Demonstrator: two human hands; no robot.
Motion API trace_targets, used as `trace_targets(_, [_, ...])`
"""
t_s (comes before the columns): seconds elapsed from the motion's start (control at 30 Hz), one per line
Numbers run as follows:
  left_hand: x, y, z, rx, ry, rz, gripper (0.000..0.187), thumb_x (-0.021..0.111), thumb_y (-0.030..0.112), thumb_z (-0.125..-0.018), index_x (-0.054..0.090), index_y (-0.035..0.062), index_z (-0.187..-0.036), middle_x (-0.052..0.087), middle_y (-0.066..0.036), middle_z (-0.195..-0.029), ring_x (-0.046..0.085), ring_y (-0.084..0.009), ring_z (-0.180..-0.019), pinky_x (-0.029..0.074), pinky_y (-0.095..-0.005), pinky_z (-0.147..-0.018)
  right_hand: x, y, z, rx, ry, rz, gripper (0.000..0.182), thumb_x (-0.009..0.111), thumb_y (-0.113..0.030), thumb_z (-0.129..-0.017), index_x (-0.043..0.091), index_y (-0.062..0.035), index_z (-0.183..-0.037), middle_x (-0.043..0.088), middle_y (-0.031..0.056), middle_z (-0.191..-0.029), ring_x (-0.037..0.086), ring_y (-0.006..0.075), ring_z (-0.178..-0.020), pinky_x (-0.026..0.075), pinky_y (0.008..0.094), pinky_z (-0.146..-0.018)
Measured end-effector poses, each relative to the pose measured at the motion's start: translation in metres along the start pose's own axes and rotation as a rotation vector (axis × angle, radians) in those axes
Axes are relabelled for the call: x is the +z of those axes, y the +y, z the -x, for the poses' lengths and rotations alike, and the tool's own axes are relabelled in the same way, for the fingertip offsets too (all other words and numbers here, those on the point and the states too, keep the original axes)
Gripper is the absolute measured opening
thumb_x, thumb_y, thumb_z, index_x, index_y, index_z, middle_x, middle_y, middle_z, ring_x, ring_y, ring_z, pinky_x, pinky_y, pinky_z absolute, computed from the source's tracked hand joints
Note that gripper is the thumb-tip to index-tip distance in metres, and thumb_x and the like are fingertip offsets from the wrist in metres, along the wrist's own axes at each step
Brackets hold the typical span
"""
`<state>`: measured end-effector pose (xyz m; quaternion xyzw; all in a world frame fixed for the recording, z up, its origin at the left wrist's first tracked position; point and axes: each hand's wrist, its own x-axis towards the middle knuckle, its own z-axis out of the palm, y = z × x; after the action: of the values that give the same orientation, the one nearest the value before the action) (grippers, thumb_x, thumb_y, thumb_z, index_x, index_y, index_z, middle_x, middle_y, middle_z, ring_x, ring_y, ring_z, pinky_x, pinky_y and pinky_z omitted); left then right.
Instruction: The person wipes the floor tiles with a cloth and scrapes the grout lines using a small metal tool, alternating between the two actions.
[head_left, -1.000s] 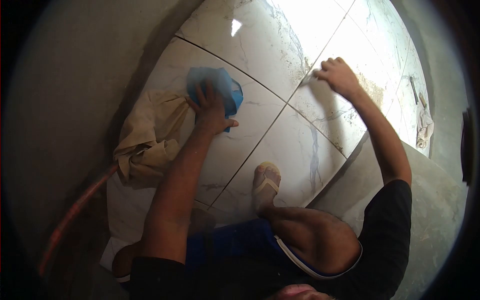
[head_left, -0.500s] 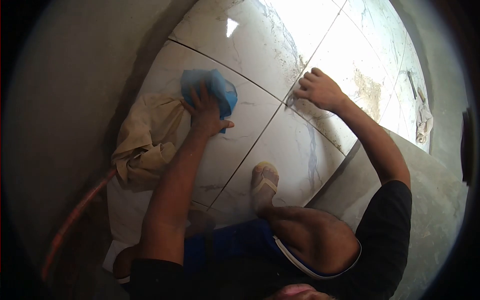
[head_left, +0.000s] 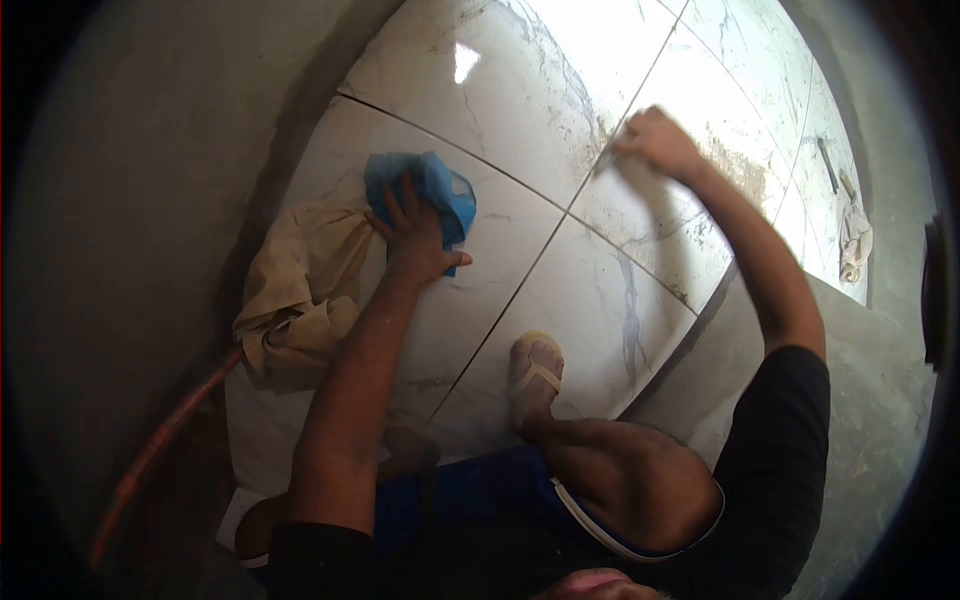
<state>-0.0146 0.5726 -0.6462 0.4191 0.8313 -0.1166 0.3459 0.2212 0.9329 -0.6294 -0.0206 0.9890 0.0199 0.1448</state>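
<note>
My left hand (head_left: pixel 415 235) lies with its fingers spread on a crumpled blue cloth or bag (head_left: pixel 445 195), pressed to the marbled white floor tiles (head_left: pixel 510 240). Just left of it is a bunched beige cloth (head_left: pixel 300 265). My right hand (head_left: pixel 655 142) is closed around something small and thin, too blurred to make out, whose tip points down-left at the dark joint (head_left: pixel 637 95) between two tiles. Brown dirt (head_left: pixel 735 165) is scattered on the tile beside that hand.
An orange-red hose (head_left: pixel 150 455) runs along the lower left. At the far right lie a dark thin tool (head_left: pixel 828 165) and a pale rag (head_left: pixel 855 240). My sandalled foot (head_left: pixel 537 375) rests on the tiles. Grey walls (head_left: pixel 160 180) border the floor.
My right hand has moved up and to the right along the tile joint, away from the crossing of the joints. My left hand stays on the blue material. The view has shifted slightly.
</note>
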Motion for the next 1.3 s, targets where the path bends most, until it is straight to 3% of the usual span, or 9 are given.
trace_targets(0.1, [0.004, -0.001, 0.001, 0.008, 0.0, 0.032, 0.148, 0.092, 0.058, -0.06, 0.001, 0.0029, -0.163, -0.008, -0.025, -0.169, -0.011, -0.0516, -0.154, 0.006, -0.0818, -0.113, -0.045, 0.044, 0.001, 0.289, -0.157, 0.215, 0.029, 0.061, -0.014, -0.094, 0.074, -0.0246, -0.116, 0.066, 0.003, -0.099, 0.063, 0.0195, -0.099, 0.046, 0.0364, -0.097])
trace_targets(0.23, [-0.006, 0.003, 0.005, 0.003, -0.008, -0.013, 0.143, 0.089, 0.063, -0.063, 0.008, -0.0005, -0.162, -0.008, -0.024, -0.169, -0.008, -0.0519, -0.154, 0.008, -0.0816, -0.113, -0.037, -0.032, -0.013, -0.106, 0.096, -0.02, 0.025, 0.062, -0.016, -0.093, 0.075, -0.0272, -0.112, 0.064, -0.0012, -0.098, 0.063, 0.0174, -0.098, 0.05, 0.0345, -0.097])
trace_targets(0.33, [-0.003, 0.0, 0.007, 0.03, 0.032, 0.026, 0.141, 0.088, 0.064, -0.063, 0.011, -0.001, -0.162, -0.006, -0.025, -0.169, -0.007, -0.0524, -0.154, 0.007, -0.0818, -0.113, -0.025, -0.061, -0.018, -0.224, -0.082, -0.03, 0.021, 0.061, -0.019, -0.097, 0.072, -0.0281, -0.112, 0.064, -0.0012, -0.097, 0.061, 0.0179, -0.107, 0.05, 0.0348, -0.1])
trace_targets(0.37, [0.002, -0.002, 0.004, 0.023, 0.03, 0.033, 0.144, 0.09, 0.062, -0.062, 0.006, 0.0011, -0.162, -0.008, -0.024, -0.169, -0.008, -0.0518, -0.154, 0.007, -0.0818, -0.113, 0.015, -0.025, -0.009, 0.204, -0.139, -0.359, 0.027, 0.06, -0.016, -0.097, 0.069, -0.0303, -0.118, 0.062, 0.0006, -0.097, 0.059, 0.0167, -0.11, 0.047, 0.0366, -0.103])
trace_targets(0.43, [0.013, -0.005, -0.003, 0.013, 0.021, 0.051, 0.152, 0.093, 0.058, -0.059, -0.004, 0.0055, -0.164, -0.011, -0.023, -0.169, -0.012, -0.0508, -0.154, 0.006, -0.082, -0.113, -0.025, 0.009, -0.002, 0.177, -0.174, 0.145, 0.03, 0.062, -0.012, -0.096, 0.069, -0.03, -0.119, 0.061, 0.002, -0.099, 0.06, 0.0168, -0.109, 0.044, 0.0373, -0.105])
trace_targets(0.63, [0.013, -0.004, -0.002, 0.005, 0.017, 0.021, 0.152, 0.092, 0.059, -0.06, -0.004, 0.0052, -0.164, -0.012, -0.023, -0.17, -0.013, -0.0505, -0.154, 0.006, -0.0822, -0.113, -0.038, -0.064, 0.003, -0.171, 0.008, 0.037, 0.031, 0.064, -0.01, -0.089, 0.066, -0.0273, -0.114, 0.058, 0.0004, -0.096, 0.058, 0.017, -0.102, 0.046, 0.0377, -0.1])
trace_targets(0.7, [0.007, -0.003, 0.002, 0.026, 0.043, 0.031, 0.14, 0.09, 0.061, -0.062, 0.011, 0.002, -0.161, -0.006, -0.026, -0.169, -0.009, -0.0531, -0.154, 0.006, -0.0829, -0.112, -0.043, -0.087, 0.003, -0.184, 0.009, 0.015, 0.023, 0.061, -0.014, -0.09, 0.065, -0.0254, -0.11, 0.058, 0.0006, -0.096, 0.058, 0.0178, -0.102, 0.046, 0.0379, -0.1])
trace_targets(1.1, [0.018, -0.009, -0.004, 0.054, 0.069, 0.06, 0.151, 0.091, 0.06, -0.06, -0.001, 0.0016, -0.163, -0.011, -0.024, -0.169, -0.015, -0.0518, -0.154, 0.006, -0.0838, -0.111, -0.013, -0.061, -0.001, -0.153, -0.03, 0.033, 0.025, 0.061, -0.018, -0.093, 0.068, -0.0281, -0.115, 0.061, 0.0002, -0.102, 0.059, 0.0185, -0.104, 0.047, 0.0362, -0.096])
trace_targets(1.3, [0.015, -0.006, -0.003, 0.05, 0.044, 0.045, 0.15, 0.091, 0.059, -0.059, 0.001, 0.003, -0.164, -0.01, -0.025, -0.169, -0.013, -0.053, -0.153, 0.008, -0.0841, -0.11, -0.06, -0.074, -0.021, 0.021, -0.297, 0.101, 0.017, 0.057, -0.022, -0.099, 0.071, -0.0244, -0.109, 0.064, 0.0012, -0.098, 0.061, 0.016, -0.105, 0.047, 0.0358, -0.093])
